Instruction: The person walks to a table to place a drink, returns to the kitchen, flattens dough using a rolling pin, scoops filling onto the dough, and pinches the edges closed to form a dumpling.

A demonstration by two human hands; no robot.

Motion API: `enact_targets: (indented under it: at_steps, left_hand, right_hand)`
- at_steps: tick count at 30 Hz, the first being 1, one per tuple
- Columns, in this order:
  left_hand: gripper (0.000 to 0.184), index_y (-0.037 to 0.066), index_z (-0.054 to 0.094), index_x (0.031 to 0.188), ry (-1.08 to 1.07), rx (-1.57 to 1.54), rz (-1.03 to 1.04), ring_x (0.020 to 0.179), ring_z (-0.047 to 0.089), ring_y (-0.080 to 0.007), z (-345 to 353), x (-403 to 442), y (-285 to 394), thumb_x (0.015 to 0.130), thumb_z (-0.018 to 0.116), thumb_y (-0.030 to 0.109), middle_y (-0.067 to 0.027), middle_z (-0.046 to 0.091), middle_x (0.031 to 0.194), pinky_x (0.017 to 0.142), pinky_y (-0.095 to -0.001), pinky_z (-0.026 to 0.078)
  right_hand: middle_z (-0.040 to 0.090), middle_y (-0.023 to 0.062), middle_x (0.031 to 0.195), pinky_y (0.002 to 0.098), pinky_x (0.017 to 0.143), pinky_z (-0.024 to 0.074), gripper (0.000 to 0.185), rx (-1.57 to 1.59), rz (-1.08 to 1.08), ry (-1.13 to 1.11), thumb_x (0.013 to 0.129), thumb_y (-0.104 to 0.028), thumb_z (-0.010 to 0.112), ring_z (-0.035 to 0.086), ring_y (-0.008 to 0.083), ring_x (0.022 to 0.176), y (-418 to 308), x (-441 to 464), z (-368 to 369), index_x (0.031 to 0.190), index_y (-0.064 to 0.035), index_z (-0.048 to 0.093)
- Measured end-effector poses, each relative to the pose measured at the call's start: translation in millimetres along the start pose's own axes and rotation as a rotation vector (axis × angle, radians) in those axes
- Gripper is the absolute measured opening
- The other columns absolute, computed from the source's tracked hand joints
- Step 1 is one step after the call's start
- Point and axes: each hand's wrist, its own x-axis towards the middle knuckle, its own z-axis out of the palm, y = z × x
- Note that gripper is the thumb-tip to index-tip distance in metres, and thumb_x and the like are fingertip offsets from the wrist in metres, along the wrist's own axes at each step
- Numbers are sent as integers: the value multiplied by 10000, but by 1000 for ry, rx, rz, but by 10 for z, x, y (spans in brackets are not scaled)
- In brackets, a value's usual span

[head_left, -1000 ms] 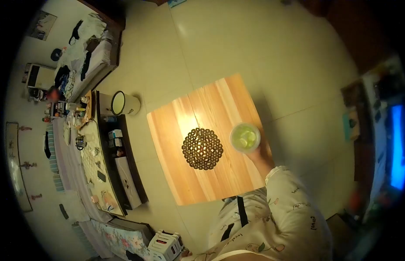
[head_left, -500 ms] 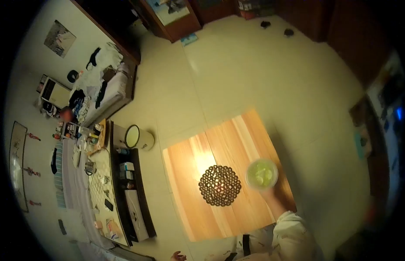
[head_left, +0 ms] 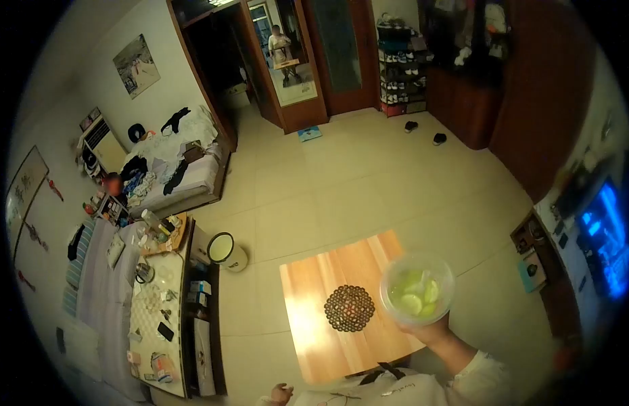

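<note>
Clear plastic container (head_left: 417, 289) of green slices (head_left: 413, 302), held in your right hand (head_left: 433, 331).
Your right fingers (head_left: 414, 329) close around its near side and underside; the dark openwork mat (head_left: 349, 308) lies left of them on the wooden tabletop (head_left: 314, 344). Your left hand (head_left: 281, 394), lower left of those fingers, is partly open, loosely curled, with nothing visible in it.

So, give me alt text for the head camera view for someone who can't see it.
The right hand holds a clear round container of pale green slices. A dark openwork mat lies on a wooden table in a tile-floored room, and the left hand is low in view.
</note>
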Motion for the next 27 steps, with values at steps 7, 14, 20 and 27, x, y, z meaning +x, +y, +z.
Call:
enact_targets:
  at_steps: [7,14,20,27]
  left_hand:
    - [469,-46,456,1199,10,-353,-30,774,637,-268,456,-242,-192,806,620,150,-208,574,1060,676,-358,524]
    - [579,38,404,1284,-60,-126,-85,784,605,-237,1006,156,-1155,832,589,347,-174,616,987,675,-382,494]
    - [579,8,412,1268,-23,-224,-87,777,607,-242,1120,-12,-1355,828,590,338,-188,614,980,676,-370,496]
    - [503,-29,427,1230,-20,-83,17,751,619,-238,1252,-29,-1336,813,616,180,-187,588,1022,635,-343,509]
  right_hand:
    - [552,125,1103,348,895,443,576,313,-62,-131,684,-127,730,535,248,1042,-653,-383,-336,1184,-55,453]
    - [527,147,1126,355,884,453,540,394,-397,-173,728,-128,698,532,270,1037,-598,-689,-517,1193,-32,440]
    - [505,166,1147,361,875,461,510,424,-525,-179,766,-129,669,529,289,1032,-544,-759,-621,1201,-12,428]
    - [535,245,1061,436,806,516,447,338,-788,-93,787,-66,642,594,364,935,-509,-751,-735,1146,39,395]
